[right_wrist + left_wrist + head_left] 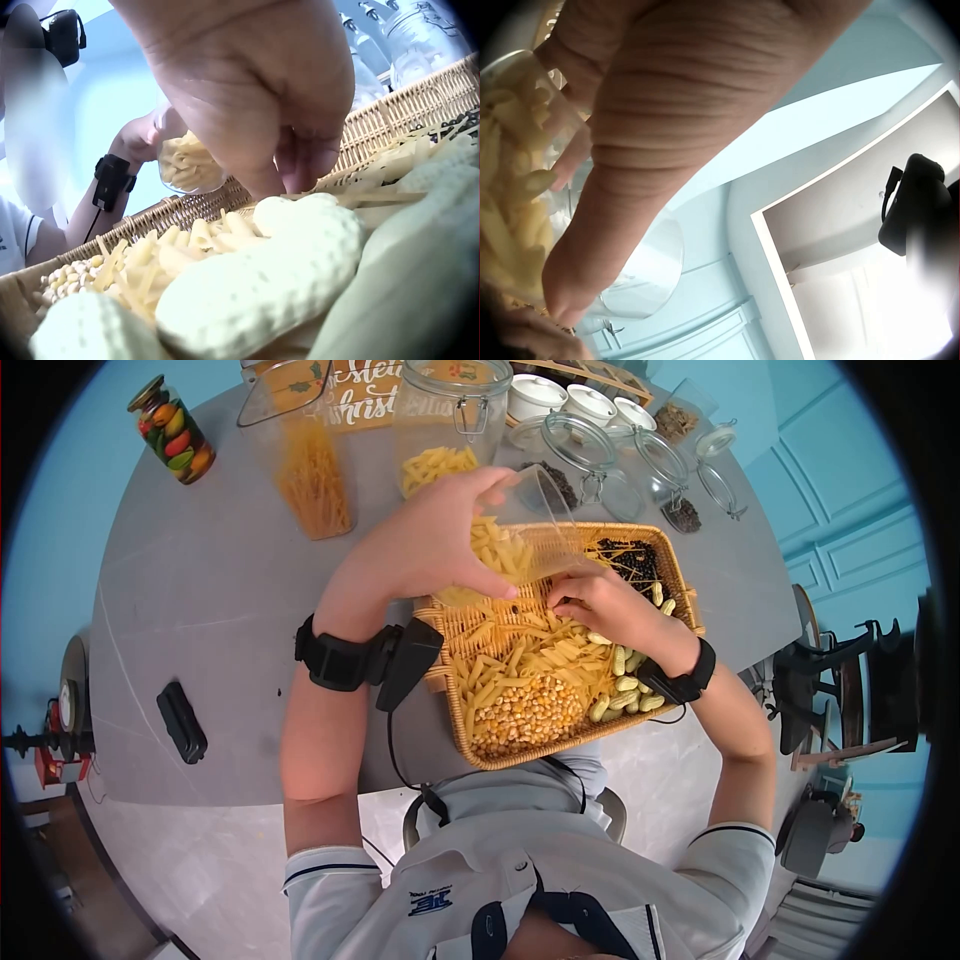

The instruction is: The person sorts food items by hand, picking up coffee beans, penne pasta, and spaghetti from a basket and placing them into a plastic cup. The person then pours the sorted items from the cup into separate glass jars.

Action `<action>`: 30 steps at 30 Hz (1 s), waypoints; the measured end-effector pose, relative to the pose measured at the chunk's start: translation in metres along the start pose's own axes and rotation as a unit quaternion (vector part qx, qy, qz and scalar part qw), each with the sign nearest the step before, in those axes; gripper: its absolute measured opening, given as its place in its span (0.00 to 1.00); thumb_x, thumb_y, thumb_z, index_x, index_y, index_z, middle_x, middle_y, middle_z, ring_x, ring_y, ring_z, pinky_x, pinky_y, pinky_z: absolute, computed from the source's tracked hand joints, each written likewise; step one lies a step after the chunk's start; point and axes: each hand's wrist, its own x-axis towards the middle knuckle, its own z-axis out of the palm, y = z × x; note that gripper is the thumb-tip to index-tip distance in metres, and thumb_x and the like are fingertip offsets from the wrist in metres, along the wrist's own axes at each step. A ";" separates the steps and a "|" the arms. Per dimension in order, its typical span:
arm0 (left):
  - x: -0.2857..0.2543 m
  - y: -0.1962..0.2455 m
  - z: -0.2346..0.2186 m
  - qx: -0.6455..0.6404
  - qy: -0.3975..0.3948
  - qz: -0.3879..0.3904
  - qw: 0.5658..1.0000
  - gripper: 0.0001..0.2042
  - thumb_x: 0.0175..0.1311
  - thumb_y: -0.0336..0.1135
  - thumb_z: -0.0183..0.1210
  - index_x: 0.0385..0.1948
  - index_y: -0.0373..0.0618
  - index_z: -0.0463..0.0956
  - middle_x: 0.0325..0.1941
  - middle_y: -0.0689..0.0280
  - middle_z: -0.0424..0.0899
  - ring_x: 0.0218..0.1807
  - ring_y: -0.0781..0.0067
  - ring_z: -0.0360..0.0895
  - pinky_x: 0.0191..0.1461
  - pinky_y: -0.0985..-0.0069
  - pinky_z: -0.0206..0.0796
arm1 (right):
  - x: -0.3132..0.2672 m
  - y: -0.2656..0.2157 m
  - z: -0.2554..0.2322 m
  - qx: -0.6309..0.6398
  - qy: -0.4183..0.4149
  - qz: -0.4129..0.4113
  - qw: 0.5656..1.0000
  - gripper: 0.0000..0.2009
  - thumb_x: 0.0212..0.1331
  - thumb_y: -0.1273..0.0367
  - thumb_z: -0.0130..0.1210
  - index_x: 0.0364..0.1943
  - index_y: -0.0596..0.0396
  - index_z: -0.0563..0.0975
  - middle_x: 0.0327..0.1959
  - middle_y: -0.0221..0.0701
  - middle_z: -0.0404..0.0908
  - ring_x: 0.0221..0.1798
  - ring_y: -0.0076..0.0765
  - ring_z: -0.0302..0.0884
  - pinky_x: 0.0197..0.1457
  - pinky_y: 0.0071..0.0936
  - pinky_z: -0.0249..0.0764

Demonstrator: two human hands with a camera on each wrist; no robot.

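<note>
The left hand [435, 540] grips a clear container [545, 525] with penne pasta [497, 550] inside, tilted above the wicker basket [686, 585]. In the left wrist view its thumb lies along the container wall beside the pasta [510, 202]. The right hand [610, 605] reaches into the basket just below the container, fingertips bent together at the pasta; in the right wrist view the right hand [262, 105] hides whatever is between its fingers. The basket also holds corn kernels [530, 715], peanuts [625, 685] and black beans [630, 560].
Behind the basket stand a large glass jar [455, 420] with penne, smaller open jars [580, 445] and white lidded pots [590, 405]. To the left are a container of spaghetti [315, 480], a jar of colourful items [178, 440] and a black case [182, 722].
</note>
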 end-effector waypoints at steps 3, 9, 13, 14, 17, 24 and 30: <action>0.000 0.001 0.000 -0.001 -0.002 -0.003 1.000 0.55 0.35 0.40 0.80 0.71 0.31 0.58 0.65 0.46 0.75 0.68 0.53 0.73 0.69 0.65 0.64 | 0.000 0.001 0.000 -0.015 -0.005 0.003 1.000 0.10 0.55 0.77 0.64 0.41 0.61 0.80 0.40 0.40 0.79 0.47 0.53 0.77 0.50 0.41 0.75; -0.001 0.000 -0.001 0.016 0.000 0.002 1.000 0.55 0.36 0.40 0.80 0.71 0.31 0.58 0.66 0.46 0.75 0.68 0.53 0.73 0.69 0.65 0.64 | -0.007 0.002 -0.021 0.006 0.051 0.051 0.997 0.08 0.57 0.77 0.62 0.40 0.61 0.79 0.39 0.39 0.78 0.43 0.50 0.78 0.46 0.40 0.74; 0.000 -0.003 -0.002 0.025 0.000 0.008 1.000 0.55 0.36 0.40 0.80 0.70 0.31 0.58 0.66 0.45 0.74 0.68 0.52 0.72 0.70 0.65 0.64 | -0.021 0.013 -0.027 -0.007 0.019 0.031 0.999 0.08 0.58 0.76 0.62 0.41 0.61 0.79 0.41 0.38 0.79 0.44 0.50 0.78 0.48 0.40 0.74; 0.000 -0.002 -0.002 0.024 -0.002 0.006 1.000 0.55 0.36 0.40 0.80 0.70 0.31 0.58 0.66 0.45 0.74 0.68 0.52 0.72 0.70 0.65 0.64 | -0.023 0.013 -0.026 -0.010 0.019 0.020 1.000 0.08 0.58 0.76 0.63 0.40 0.61 0.79 0.41 0.38 0.79 0.45 0.50 0.78 0.48 0.40 0.74; -0.001 -0.001 -0.003 0.023 -0.005 0.001 1.000 0.55 0.36 0.40 0.80 0.70 0.30 0.58 0.66 0.44 0.74 0.68 0.51 0.72 0.70 0.64 0.64 | -0.030 0.018 -0.019 -0.041 0.031 0.008 0.999 0.08 0.57 0.76 0.63 0.39 0.60 0.79 0.43 0.38 0.80 0.48 0.51 0.78 0.51 0.40 0.75; -0.001 0.001 -0.002 0.026 -0.013 -0.004 1.000 0.54 0.36 0.40 0.80 0.70 0.31 0.58 0.66 0.44 0.74 0.68 0.51 0.72 0.70 0.64 0.64 | -0.028 0.011 -0.018 -0.040 0.013 0.062 0.997 0.14 0.54 0.78 0.65 0.45 0.61 0.78 0.45 0.40 0.80 0.50 0.51 0.79 0.54 0.39 0.76; -0.001 0.003 -0.002 0.030 -0.014 -0.016 0.999 0.55 0.36 0.39 0.80 0.71 0.32 0.58 0.65 0.45 0.75 0.68 0.52 0.72 0.70 0.65 0.64 | -0.027 0.015 -0.008 -0.070 0.029 0.053 0.996 0.15 0.56 0.77 0.63 0.47 0.62 0.75 0.46 0.45 0.77 0.53 0.57 0.75 0.57 0.43 0.74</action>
